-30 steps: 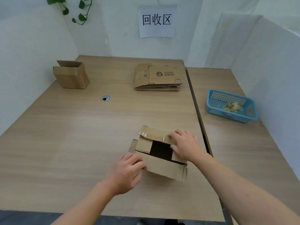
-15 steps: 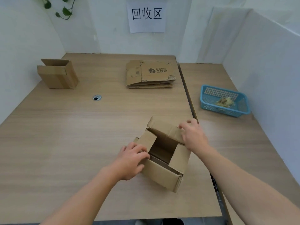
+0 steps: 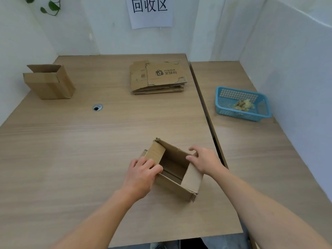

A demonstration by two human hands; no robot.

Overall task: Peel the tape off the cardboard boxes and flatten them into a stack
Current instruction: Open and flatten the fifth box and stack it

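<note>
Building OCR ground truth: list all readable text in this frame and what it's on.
"回收区": white paper sign.
"全球购": top carton of the flattened stack; the smaller line above it is too blurred to read.
Small dark mark on that carton's left panel: too small to read.
No other text visible.

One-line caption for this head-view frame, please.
The left hand and right hand grip the opened flaps of a cardboard box on the table, with the flattened stack lying farther back.

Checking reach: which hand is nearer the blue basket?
Right. The right hand grips the open box at its right side, toward the blue basket; the left hand grips its left edge, farther away.
</note>
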